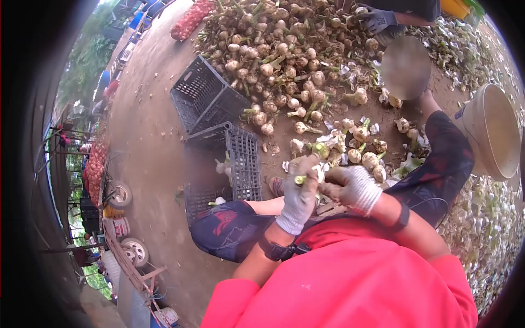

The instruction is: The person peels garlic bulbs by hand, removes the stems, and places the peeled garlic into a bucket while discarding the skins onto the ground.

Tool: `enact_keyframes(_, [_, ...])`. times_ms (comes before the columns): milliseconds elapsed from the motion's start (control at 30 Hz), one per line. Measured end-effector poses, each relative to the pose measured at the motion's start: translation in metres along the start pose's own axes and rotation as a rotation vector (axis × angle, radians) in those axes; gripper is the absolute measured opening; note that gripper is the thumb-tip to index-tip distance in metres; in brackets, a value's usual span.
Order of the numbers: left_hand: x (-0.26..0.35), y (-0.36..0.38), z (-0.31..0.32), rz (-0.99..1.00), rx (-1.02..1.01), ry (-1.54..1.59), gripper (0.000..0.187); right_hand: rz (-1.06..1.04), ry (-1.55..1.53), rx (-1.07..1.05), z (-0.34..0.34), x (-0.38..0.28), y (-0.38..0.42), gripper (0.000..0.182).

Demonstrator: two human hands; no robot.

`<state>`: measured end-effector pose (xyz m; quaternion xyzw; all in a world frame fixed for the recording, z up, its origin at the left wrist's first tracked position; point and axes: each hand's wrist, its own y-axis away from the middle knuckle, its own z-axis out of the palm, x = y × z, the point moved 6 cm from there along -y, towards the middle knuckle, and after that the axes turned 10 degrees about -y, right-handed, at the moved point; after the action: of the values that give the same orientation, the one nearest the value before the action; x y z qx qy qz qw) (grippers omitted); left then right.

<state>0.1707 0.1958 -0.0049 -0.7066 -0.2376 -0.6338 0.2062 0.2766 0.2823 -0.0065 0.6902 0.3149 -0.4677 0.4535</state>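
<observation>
My left hand point(299, 191), in a whitish work glove, is closed around a garlic bulb point(321, 173) whose cut green stem point(299, 179) pokes out between the fingers. Close on its right is my right hand point(358, 190), also gloved, with dirty fingers curled in toward the bulb. Whatever those fingers grip is hidden. Both hands are above my lap. Loose garlic bulbs point(354, 156) and white peelings lie on the ground just beyond them.
A big heap of garlic point(279, 49) rises ahead. Two black plastic crates point(245, 158) stand to the left, one holding a few bulbs. A whitish bucket point(495, 131) is at the right. Another person's gloved hand point(378, 21) touches the heap. Peelings point(481, 218) cover the right side.
</observation>
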Motion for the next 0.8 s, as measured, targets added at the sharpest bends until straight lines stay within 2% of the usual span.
enact_keyframes(67, [0.017,-0.002,0.004,0.276,0.040,-0.488,0.031,-0.050,0.066,0.075,0.006,-0.002,-0.001,0.027])
enact_keyframes(133, [0.020,0.001,0.005,0.278,0.057,-0.499,0.027,-0.054,-0.083,0.130,0.008,0.001,-0.002,0.023])
enact_keyframes(200, [0.019,0.000,0.009,0.252,0.105,-0.641,0.026,-0.034,-0.026,0.167,0.009,0.006,-0.004,0.021])
enact_keyframes(233, [0.018,-0.001,0.010,0.258,0.100,-0.637,0.026,-0.069,0.084,0.208,0.005,0.004,-0.004,0.020])
enact_keyframes(267, [0.009,-0.002,0.008,0.172,0.072,-0.523,0.024,-0.100,0.192,0.247,0.002,0.001,-0.003,0.020])
enact_keyframes(300, [0.002,-0.001,0.005,0.085,0.046,-0.411,0.023,-0.059,0.239,0.209,-0.002,0.002,-0.003,0.021])
enact_keyframes(333, [0.006,0.001,0.004,0.083,0.044,-0.414,0.023,-0.087,0.240,0.245,-0.006,0.006,-0.004,0.018])
enact_keyframes(400, [0.011,0.004,0.000,-0.077,-0.044,-0.076,0.024,0.061,-0.161,0.166,-0.005,0.045,-0.018,0.016])
enact_keyframes(433, [0.033,0.007,-0.003,0.241,-0.138,-0.505,0.029,0.073,-0.084,0.156,-0.011,0.030,-0.009,0.019])
enact_keyframes(467, [0.034,0.008,-0.004,0.234,-0.136,-0.513,0.029,0.072,-0.091,0.149,-0.018,0.018,0.002,0.019])
enact_keyframes(533, [0.024,0.007,-0.014,-0.109,-0.135,0.572,0.040,0.151,-0.307,-0.220,-0.011,0.009,0.027,0.021])
enact_keyframes(567, [0.020,0.007,-0.017,-0.281,-0.067,1.084,0.045,0.071,-0.410,-0.267,-0.009,0.009,0.049,0.020])
enact_keyframes(633, [0.014,0.004,-0.025,-0.234,-0.079,1.171,0.047,-0.322,-0.646,-0.641,-0.011,-0.023,0.072,0.015])
enact_keyframes(667, [0.012,0.004,-0.025,-0.210,-0.115,1.271,0.048,-0.641,-0.770,-0.953,-0.023,-0.051,0.088,0.014])
enact_keyframes(700, [0.008,0.003,-0.024,-0.219,-0.099,1.265,0.049,-0.530,-0.628,-0.856,-0.025,-0.050,0.091,0.011])
enact_keyframes(733, [0.009,0.003,-0.022,-0.220,-0.110,1.265,0.049,-0.448,-0.214,-0.559,-0.027,-0.035,0.080,0.011])
enact_keyframes(800, [0.008,0.005,-0.012,-0.271,-0.117,1.220,0.050,0.174,0.839,-0.283,-0.029,-0.003,0.040,0.027])
